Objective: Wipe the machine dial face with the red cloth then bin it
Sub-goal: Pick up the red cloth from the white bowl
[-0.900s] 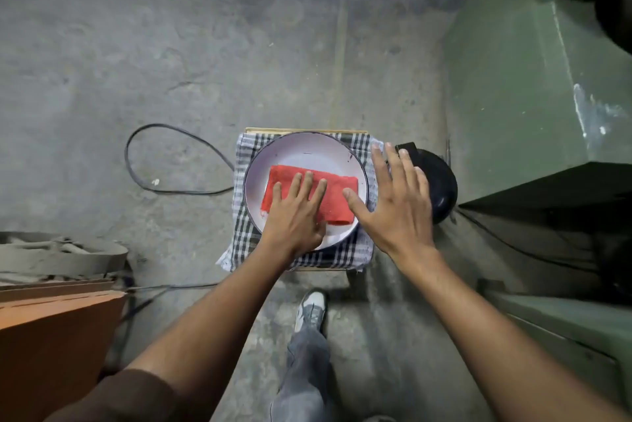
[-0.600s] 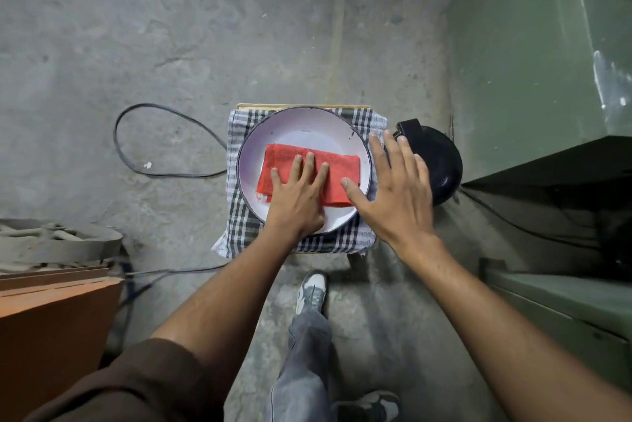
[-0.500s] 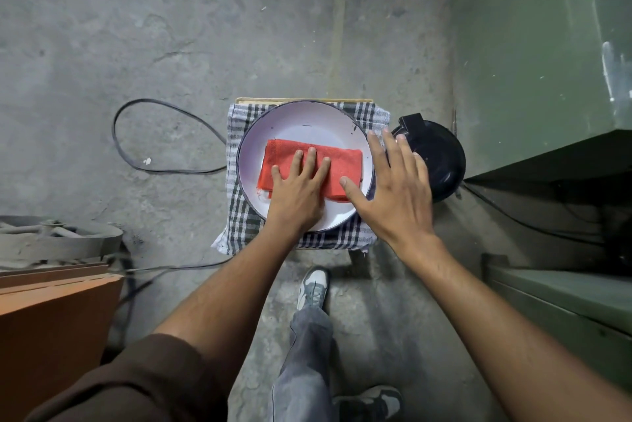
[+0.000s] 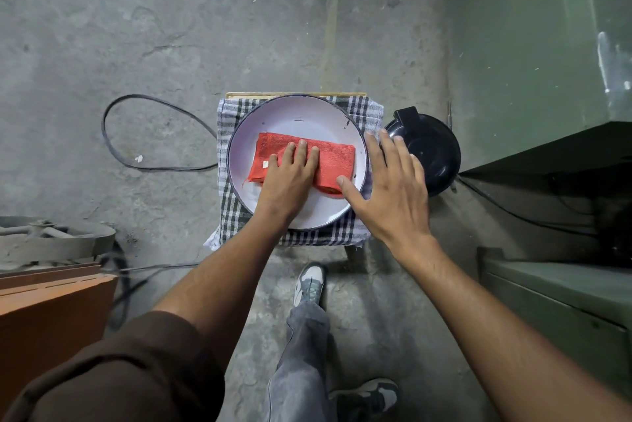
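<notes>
Lying folded inside a white plate [image 4: 301, 114], the red cloth [image 4: 337, 156] is pressed flat under the left hand [image 4: 290, 179], whose fingers [image 4: 301, 151] are stretched across the middle of it rather than curled around it; nothing is gripped. The cloth's left end, with a small white tag, and its right end are left uncovered. The plate is set on a checked towel [image 4: 232, 213] draped over a small stand, of which only a wooden far edge is seen. The right hand [image 4: 390, 189] is held open and empty, palm down with fingers spread, at the right rim of the plate; its thumb tip is seen right at the near right corner of the cloth, though contact cannot be made out. Just right of the towel, partly hidden behind the right hand, a black round bin [image 4: 432, 155] is placed on the concrete floor [image 4: 171, 28], against a green machine [image 4: 533, 45] at the right. A black cable [image 4: 113, 148] is looped on the floor to the left. No dial face can be made out in this view.
</notes>
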`<state>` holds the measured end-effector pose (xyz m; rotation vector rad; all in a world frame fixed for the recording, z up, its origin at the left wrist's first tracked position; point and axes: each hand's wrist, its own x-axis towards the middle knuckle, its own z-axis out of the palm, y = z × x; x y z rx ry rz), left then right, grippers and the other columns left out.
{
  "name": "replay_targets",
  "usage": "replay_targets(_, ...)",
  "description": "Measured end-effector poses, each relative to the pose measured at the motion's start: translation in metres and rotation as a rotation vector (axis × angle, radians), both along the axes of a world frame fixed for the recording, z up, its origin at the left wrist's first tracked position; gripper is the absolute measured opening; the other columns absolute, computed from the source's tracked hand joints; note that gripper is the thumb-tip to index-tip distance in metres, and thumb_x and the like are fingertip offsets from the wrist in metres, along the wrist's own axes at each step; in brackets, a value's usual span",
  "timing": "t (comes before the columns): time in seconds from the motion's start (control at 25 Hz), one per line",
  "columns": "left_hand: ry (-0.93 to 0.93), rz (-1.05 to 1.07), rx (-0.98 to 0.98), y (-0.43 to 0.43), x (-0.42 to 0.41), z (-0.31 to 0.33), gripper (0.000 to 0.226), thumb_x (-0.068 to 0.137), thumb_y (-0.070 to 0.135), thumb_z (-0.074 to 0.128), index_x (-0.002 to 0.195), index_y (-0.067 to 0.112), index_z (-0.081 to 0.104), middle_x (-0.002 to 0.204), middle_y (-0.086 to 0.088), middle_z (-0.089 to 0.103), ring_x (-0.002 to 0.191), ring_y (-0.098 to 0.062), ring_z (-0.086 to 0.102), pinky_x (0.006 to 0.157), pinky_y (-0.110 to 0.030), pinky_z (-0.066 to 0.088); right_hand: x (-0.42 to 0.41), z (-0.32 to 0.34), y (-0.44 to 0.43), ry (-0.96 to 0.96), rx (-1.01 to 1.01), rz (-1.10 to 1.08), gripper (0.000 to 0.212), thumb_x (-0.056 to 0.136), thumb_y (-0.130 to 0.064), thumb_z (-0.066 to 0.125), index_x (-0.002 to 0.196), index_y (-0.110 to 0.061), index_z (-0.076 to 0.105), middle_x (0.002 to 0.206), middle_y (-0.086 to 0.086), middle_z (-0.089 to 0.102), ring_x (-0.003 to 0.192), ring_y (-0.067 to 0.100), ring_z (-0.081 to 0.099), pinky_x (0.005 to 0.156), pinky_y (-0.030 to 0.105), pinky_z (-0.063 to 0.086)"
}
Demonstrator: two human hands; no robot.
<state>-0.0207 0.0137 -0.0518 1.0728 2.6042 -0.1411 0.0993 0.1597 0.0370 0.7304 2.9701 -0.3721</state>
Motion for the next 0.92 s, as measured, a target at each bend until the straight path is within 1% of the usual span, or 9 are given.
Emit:
replay_targets(0.16, -0.027, 0.022, 0.036, -0.002, -0.006, 0.019, 0.053, 0.109, 0.013, 0.038, 0.161, 0.005, 0.029, 0.168, -0.022, 0.033, 0.155, -0.04, 0.033, 0.116, -0.057, 0.043, 0.004, 0.016, 0.003, 0.018, -0.001, -0.017, 0.086, 0.102, -0.064, 0.056, 0.169, -0.017, 0.03, 0.178, 0.01, 0.03, 0.166, 0.034, 0.025, 0.133, 0.053, 0.024)
replay_targets(0.28, -0.023, 0.035, 0.078, -0.002, -0.012, 0.044, 0.049, 0.107, 0.01, 0.041, 0.156, 0.005, 0.037, 0.165, -0.021, 0.037, 0.153, -0.038, 0.037, 0.111, -0.052, 0.047, 0.004, 0.036, 0.008, 0.04, 0.013, -0.028, 0.086, 0.1, -0.067, 0.048, 0.169, -0.016, 0.032, 0.177, 0.012, 0.031, 0.165, 0.034, 0.027, 0.133, 0.055, 0.025)
replay_targets(0.4, 0.018, 0.035, 0.139, 0.007, -0.018, 0.082, 0.048, 0.103, 0.006, 0.044, 0.152, 0.007, 0.042, 0.16, -0.019, 0.043, 0.148, -0.037, 0.041, 0.106, -0.049, 0.05, 0.002, 0.067, 0.018, 0.058, 0.034, -0.049, 0.09, 0.098, -0.07, 0.041, 0.17, -0.017, 0.03, 0.177, 0.011, 0.03, 0.165, 0.034, 0.026, 0.133, 0.056, 0.025)
replay_targets(0.48, 0.061, 0.013, 0.188, 0.019, -0.02, 0.116, 0.05, 0.101, 0.004, 0.045, 0.151, 0.008, 0.042, 0.159, -0.017, 0.045, 0.147, -0.036, 0.042, 0.105, -0.048, 0.05, 0.003, 0.094, 0.029, 0.093, 0.064, -0.066, 0.088, 0.1, -0.07, 0.044, 0.17, -0.018, 0.029, 0.177, 0.012, 0.03, 0.165, 0.034, 0.026, 0.133, 0.056, 0.025)
replay_targets(0.56, 0.105, 0.0, 0.253, 0.035, -0.021, 0.15, 0.053, 0.101, 0.002, 0.045, 0.153, 0.009, 0.043, 0.162, -0.018, 0.042, 0.15, -0.037, 0.039, 0.109, -0.049, 0.047, 0.003, 0.121, 0.039, 0.123, 0.098, -0.071, 0.089, 0.101, -0.07, 0.05, 0.17, -0.019, 0.027, 0.178, 0.012, 0.029, 0.165, 0.034, 0.026, 0.133, 0.056, 0.025)
replay_targets(0.72, 0.216, -0.049, 0.378, 0.074, -0.014, 0.235, 0.059, 0.1, 0.003, 0.046, 0.158, 0.011, 0.042, 0.166, -0.019, 0.037, 0.153, -0.04, 0.036, 0.118, -0.052, 0.039, 0.017, 0.19, 0.063, 0.208, 0.164, -0.11, 0.091, 0.1, -0.072, 0.046, 0.172, -0.021, 0.021, 0.179, 0.012, 0.024, 0.167, 0.034, 0.021, 0.133, 0.055, 0.024)
replay_targets(0.84, 0.315, -0.101, 0.486, 0.103, 0.006, 0.306, 0.059, 0.097, -0.001, 0.049, 0.155, 0.01, 0.047, 0.165, -0.022, 0.039, 0.151, -0.043, 0.038, 0.118, -0.054, 0.038, 0.045, 0.251, 0.083, 0.312, 0.213, -0.16, 0.092, 0.1, -0.072, 0.048, 0.172, -0.021, 0.023, 0.179, 0.013, 0.024, 0.167, 0.033, 0.021, 0.133, 0.056, 0.024)
replay_targets(0.92, 0.39, -0.132, 0.541, 0.123, 0.02, 0.348, 0.056, 0.096, 0.0, 0.051, 0.152, 0.009, 0.051, 0.164, -0.022, 0.041, 0.15, -0.044, 0.041, 0.118, -0.056, 0.039, 0.065, 0.288, 0.097, 0.373, 0.254, -0.182, 0.092, 0.1, -0.072, 0.048, 0.172, -0.021, 0.023, 0.179, 0.013, 0.024, 0.167, 0.034, 0.02, 0.133, 0.057, 0.023)
